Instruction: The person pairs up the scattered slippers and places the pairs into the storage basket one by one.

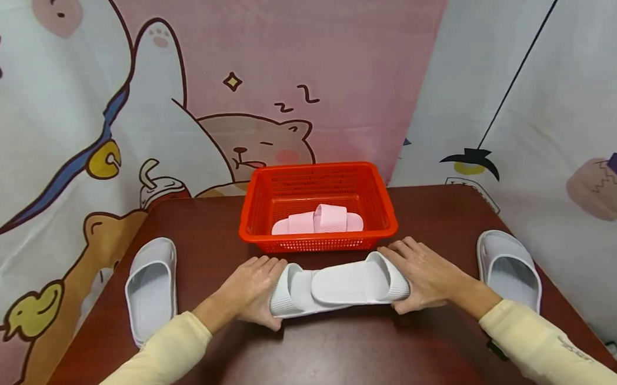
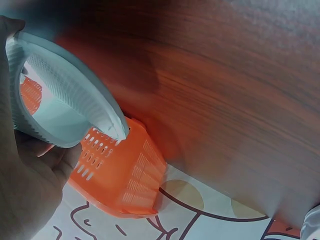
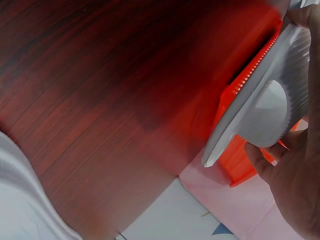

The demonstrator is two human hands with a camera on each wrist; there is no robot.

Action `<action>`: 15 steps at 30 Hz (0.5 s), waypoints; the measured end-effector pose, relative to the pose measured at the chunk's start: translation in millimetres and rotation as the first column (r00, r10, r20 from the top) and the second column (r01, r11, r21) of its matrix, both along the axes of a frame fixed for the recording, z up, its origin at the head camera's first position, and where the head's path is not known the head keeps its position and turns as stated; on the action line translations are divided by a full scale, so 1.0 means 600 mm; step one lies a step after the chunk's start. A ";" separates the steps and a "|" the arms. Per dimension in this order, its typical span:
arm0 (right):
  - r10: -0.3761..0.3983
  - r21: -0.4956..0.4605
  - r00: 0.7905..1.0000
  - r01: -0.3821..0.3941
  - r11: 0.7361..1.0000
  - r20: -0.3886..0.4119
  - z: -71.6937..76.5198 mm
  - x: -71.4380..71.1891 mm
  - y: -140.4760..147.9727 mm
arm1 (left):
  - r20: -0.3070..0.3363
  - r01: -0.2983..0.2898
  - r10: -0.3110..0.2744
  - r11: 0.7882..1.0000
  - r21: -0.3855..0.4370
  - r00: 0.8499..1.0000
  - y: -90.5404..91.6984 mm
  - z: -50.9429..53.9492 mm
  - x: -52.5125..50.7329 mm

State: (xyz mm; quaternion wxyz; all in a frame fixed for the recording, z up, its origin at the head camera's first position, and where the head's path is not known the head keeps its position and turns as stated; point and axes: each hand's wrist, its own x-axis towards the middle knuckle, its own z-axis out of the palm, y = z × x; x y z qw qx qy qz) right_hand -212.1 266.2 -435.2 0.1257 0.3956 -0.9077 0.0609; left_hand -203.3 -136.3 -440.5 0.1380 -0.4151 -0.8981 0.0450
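Two white slippers are held end to end in front of the basket, their soles overlapping in the middle. My left hand (image 1: 256, 290) grips the left white slipper (image 1: 293, 293) around its strap end, thumb on the near side. The right white slipper (image 1: 351, 281) lies over the other one, and my right hand (image 1: 419, 274) grips it by its strap end. In the left wrist view the left slipper (image 2: 65, 90) tilts above the table; the right wrist view shows the right slipper (image 3: 265, 110) raised likewise. Behind them, a red basket (image 1: 319, 243) holds pink slippers (image 1: 331, 219).
A grey clog (image 1: 152, 284) stands at the table's left edge. Another grey clog (image 1: 509, 271) stands at the right edge, partly behind my right sleeve (image 1: 535, 343). A printed cloth (image 1: 332, 67) hangs behind the brown table (image 1: 329, 356).
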 end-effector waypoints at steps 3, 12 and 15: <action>0.009 -0.003 1.000 -0.009 1.000 0.000 -0.001 -0.001 -0.005 | 0.006 -0.004 0.004 1.000 -0.005 1.000 0.003 -0.002 0.001; 0.031 -0.006 0.999 -0.031 0.999 -0.016 -0.003 -0.001 -0.017 | -0.007 0.007 -0.007 1.000 0.014 1.000 0.010 -0.007 0.006; 0.034 0.003 0.999 -0.034 0.999 -0.024 -0.003 -0.001 -0.017 | -0.015 0.011 -0.011 1.000 0.021 1.000 0.010 -0.008 0.006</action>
